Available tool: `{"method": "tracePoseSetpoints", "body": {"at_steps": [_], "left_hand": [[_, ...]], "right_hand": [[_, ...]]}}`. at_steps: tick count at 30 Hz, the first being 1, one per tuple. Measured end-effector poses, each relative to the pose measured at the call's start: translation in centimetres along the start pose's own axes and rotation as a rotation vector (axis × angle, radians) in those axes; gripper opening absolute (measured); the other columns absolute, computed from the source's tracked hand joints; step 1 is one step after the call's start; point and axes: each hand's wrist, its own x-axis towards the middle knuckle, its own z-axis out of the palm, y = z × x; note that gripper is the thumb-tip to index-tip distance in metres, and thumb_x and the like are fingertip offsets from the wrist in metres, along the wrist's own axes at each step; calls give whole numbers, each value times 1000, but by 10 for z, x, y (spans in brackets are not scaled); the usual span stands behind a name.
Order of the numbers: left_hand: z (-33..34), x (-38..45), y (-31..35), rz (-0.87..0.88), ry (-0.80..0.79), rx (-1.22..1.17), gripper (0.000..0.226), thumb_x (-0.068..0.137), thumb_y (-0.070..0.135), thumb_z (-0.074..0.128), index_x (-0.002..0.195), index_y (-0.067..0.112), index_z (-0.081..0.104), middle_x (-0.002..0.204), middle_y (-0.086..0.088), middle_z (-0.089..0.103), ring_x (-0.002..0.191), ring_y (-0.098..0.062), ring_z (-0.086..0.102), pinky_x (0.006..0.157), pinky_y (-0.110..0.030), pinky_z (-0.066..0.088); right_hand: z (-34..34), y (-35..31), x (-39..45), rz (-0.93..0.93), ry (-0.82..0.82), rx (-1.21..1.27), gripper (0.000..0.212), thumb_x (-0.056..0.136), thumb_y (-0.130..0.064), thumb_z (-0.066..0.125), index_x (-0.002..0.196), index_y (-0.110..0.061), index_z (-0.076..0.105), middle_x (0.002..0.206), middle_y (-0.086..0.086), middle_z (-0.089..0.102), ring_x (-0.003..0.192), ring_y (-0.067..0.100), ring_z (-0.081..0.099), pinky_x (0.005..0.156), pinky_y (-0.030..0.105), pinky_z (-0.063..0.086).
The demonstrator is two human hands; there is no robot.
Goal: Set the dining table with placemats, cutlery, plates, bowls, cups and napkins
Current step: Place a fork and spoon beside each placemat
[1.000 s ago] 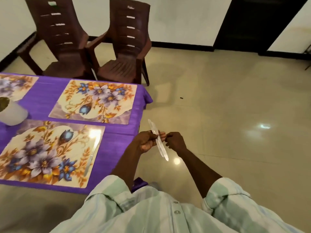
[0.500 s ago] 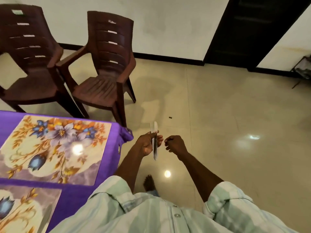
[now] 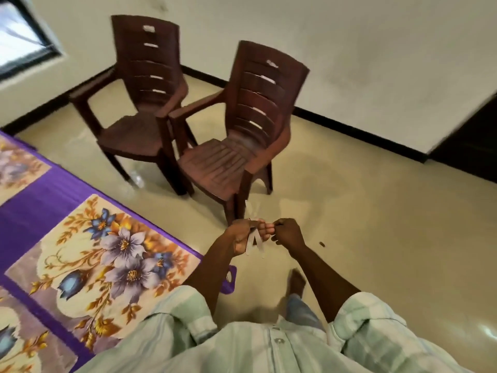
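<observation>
Just off the table's corner, above the floor (image 3: 376,211), left hand (image 3: 242,238) curled round two pale, flat pieces of cutlery (image 3: 254,242), crossed over each other like an X; too blurred to tell knives from spoons. Handles poking down below the fist, tips sticking up above it, in front of the nearer chair's leg. Right hand (image 3: 289,234) just beside, fingers bent, fingertips up against the left hand's fingers; cannot tell whether pinching the cutlery or merely touching. Both hands close together, forearms reaching forward from striped pale-green shirt sleeves (image 3: 188,319).

To the left, table (image 3: 48,200) under a purple cloth, with a flowered placemat (image 3: 107,265) lying flat near the corner, a second placemat (image 3: 18,168) further back and a third placemat (image 3: 24,343) at the lower edge, both cut off by the frame. Beyond the table, two brown plastic chairs (image 3: 236,146) side by side against a pale wall. Bare foot (image 3: 297,282) on the floor below the hands.
</observation>
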Motion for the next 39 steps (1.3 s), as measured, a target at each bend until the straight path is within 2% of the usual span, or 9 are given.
{"method": "tracePoseSetpoints", "body": {"at_steps": [4, 9, 11, 17, 21, 26, 29, 33, 39], "left_hand": [[-7, 29, 44, 124, 138, -173, 21, 102, 10, 37, 95, 4, 56, 72, -12, 69, 62, -22, 69, 56, -28, 55], [-3, 60, 92, 293, 430, -170, 19, 97, 19, 49, 96, 11, 65, 64, 1, 54, 48, -10, 45, 45, -22, 29], [0, 64, 107, 340, 485, -220, 17, 96, 20, 50, 93, 12, 64, 62, 1, 53, 47, -11, 43, 44, -22, 26], [-11, 58, 136, 533, 632, -479, 19, 99, 11, 40, 87, 8, 54, 64, -5, 56, 49, -16, 51, 43, -22, 40], [-47, 50, 150, 654, 798, -740, 12, 95, 4, 51, 93, -4, 59, 71, -13, 56, 61, -22, 58, 63, -34, 59], [-107, 39, 166, 663, 970, -856, 14, 90, 5, 63, 95, -7, 66, 71, -13, 61, 63, -22, 62, 76, -37, 59], [-147, 14, 185, 641, 1025, -823, 13, 89, 13, 65, 82, 3, 67, 64, -7, 61, 55, -15, 57, 59, -27, 50], [-205, -16, 208, 610, 1111, -892, 18, 88, 19, 65, 73, 9, 64, 65, -5, 56, 58, -17, 51, 55, -26, 40], [-261, -51, 202, 744, 1109, -1011, 18, 86, 11, 64, 70, 11, 57, 43, 3, 41, 35, -8, 36, 36, -18, 26]], "right_hand": [[11, -44, 68, -94, -192, -148, 19, 81, -1, 50, 82, 2, 68, 75, 21, 69, 59, 27, 65, 51, 27, 47], [2, -103, 138, -235, -379, -336, 22, 77, -3, 52, 63, -14, 64, 71, 18, 69, 59, 27, 64, 54, 29, 46], [-1, -126, 156, -287, -392, -381, 20, 77, -2, 54, 64, -10, 66, 67, 14, 68, 57, 24, 63, 54, 30, 47], [36, -181, 203, -398, -579, -494, 22, 81, -7, 57, 61, -12, 65, 56, 5, 62, 53, 22, 58, 51, 31, 46], [90, -202, 202, -320, -749, -490, 17, 90, -7, 54, 76, -14, 59, 69, 6, 61, 57, 19, 58, 47, 24, 43], [166, -229, 199, -379, -898, -569, 23, 91, -1, 52, 72, -11, 60, 68, 7, 63, 53, 17, 58, 46, 24, 41], [215, -253, 194, -404, -965, -624, 21, 90, 0, 53, 74, -8, 63, 68, 8, 64, 55, 18, 59, 49, 26, 44], [283, -291, 179, -452, -1046, -672, 19, 88, 0, 53, 74, -6, 64, 71, 12, 64, 54, 19, 58, 50, 25, 42], [372, -321, 134, -539, -1175, -766, 14, 87, -3, 55, 78, -4, 64, 70, 13, 64, 54, 20, 58, 51, 24, 41]]}}
